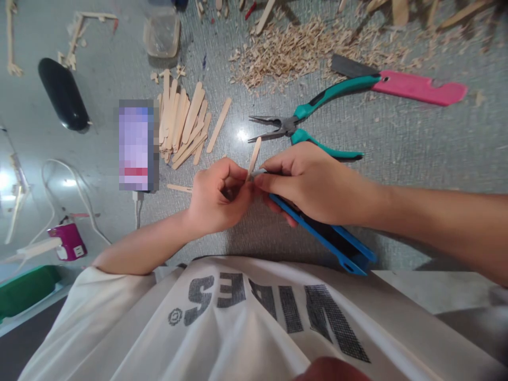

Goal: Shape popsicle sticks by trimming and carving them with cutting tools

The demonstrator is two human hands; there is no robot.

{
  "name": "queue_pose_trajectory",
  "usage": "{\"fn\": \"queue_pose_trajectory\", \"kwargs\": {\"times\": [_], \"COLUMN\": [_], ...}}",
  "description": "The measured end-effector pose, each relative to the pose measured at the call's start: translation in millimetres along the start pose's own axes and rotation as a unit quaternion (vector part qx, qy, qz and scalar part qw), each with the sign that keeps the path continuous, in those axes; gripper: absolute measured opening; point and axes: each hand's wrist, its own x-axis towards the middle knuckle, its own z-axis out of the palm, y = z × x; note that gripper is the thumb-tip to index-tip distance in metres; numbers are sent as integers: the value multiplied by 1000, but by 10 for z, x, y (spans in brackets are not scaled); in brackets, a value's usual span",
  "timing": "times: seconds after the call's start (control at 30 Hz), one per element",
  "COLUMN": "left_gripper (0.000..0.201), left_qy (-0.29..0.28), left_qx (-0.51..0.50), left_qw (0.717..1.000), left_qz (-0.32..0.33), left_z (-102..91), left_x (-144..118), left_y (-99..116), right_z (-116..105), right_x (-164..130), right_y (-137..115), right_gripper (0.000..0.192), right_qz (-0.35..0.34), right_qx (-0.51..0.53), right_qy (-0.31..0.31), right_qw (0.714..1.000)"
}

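Observation:
My left hand [216,196] pinches the lower end of a wooden craft stick [254,155], which points up and away from me. My right hand [313,182] grips a blue-handled utility knife [329,238]; its metal tip meets the stick right where my fingers hold it. The knife's handle runs back toward my body at the lower right. Both hands touch each other above the grey table.
A pile of craft sticks [182,124] lies left of centre beside a phone [136,145]. Teal long-nose pliers [305,119] lie just beyond my hands. A pink-handled cutter [416,87], wood shavings [293,50], a black case [63,95] and a plastic container [162,34] sit farther back.

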Motion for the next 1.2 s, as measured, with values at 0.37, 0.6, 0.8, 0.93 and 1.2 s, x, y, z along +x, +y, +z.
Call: {"fn": "queue_pose_trajectory", "kwargs": {"times": [0.37,0.6,0.8,0.93,1.2], "left_gripper": [31,36,43,46,44], "left_qy": [-32,-36,-39,-46,-51], "left_qx": [-44,-54,-95,-143,-186], "left_qw": [999,998,993,983,973], "left_qz": [-1,-8,-67,-106,-125], "left_z": [-20,-26,-54,-79,-118], "left_x": [12,27,58,78,105], "left_y": [2,45,128,158,155], "right_z": [-42,-48,-109,-142,-169], "right_x": [31,42,71,91,106], "right_y": [32,19,64,100,141], "right_gripper": [50,50,41,39,41], "right_qz": [-47,-66,-65,-93,-129], "right_qx": [-29,-65,24,64,91], "right_qy": [-14,3,-63,-89,-126], "right_qw": [998,996,996,990,979]}}
